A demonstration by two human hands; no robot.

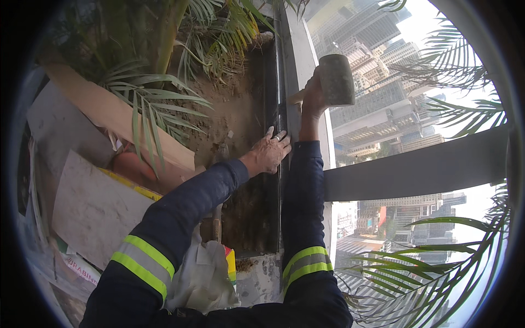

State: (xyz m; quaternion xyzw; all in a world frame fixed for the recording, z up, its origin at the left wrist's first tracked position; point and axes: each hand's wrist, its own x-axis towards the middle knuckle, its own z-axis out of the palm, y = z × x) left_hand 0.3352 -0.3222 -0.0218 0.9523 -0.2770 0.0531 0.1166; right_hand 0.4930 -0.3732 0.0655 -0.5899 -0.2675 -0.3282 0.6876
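Right hand (311, 98) closed around a rubber mallet (336, 80), raised beside the glass railing (415, 169); left hand (269, 153) flat, fingers spread, on the dark planter edge (282, 186). Palm fronds (147, 104) and soil (229, 115) alongside.

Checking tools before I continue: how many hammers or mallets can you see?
2. A rubber mallet raised in the right hand by the glass; a second tool's wooden handle lies in the planter's soil, its head unclear. Others may be hidden.

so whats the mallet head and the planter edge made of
Mallet head: likely rubber, a dull grey matte cylinder with scuffed faces, on a pale, probably wooden handle in the right hand. Planter edge: seemingly dark metal, thin and straight, under the left hand.
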